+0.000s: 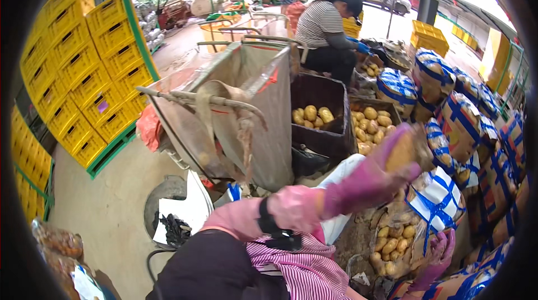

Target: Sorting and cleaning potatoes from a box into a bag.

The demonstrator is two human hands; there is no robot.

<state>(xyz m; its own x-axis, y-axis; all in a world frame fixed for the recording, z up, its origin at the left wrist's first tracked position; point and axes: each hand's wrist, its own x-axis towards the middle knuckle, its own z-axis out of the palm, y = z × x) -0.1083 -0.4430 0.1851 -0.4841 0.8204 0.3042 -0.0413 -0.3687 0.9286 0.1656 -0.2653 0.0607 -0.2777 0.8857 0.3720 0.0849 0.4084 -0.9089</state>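
My left hand point(391, 161), in a purple glove with a pink sleeve, is raised and blurred by motion. It grips a potato point(400, 152) in front of the crate of potatoes point(370, 126). My right hand point(441, 247), gloved in purple too, is at the lower right, fingers spread and holding nothing visible. It is beside a carton with clear film and blue tape point(439, 203). Potatoes point(395, 243) show at the carton's near side. A dark bin point(319, 140) holding more potatoes stands beyond my left forearm.
A large cloth-sided cart point(269, 123) stands left of the bins. Taped potato cartons point(458, 127) are stacked along the right. Yellow plastic crates point(84, 64) rise at the left on a green pallet point(111, 153). A co-worker in a striped shirt point(321, 22) sits bent over beyond the bins.
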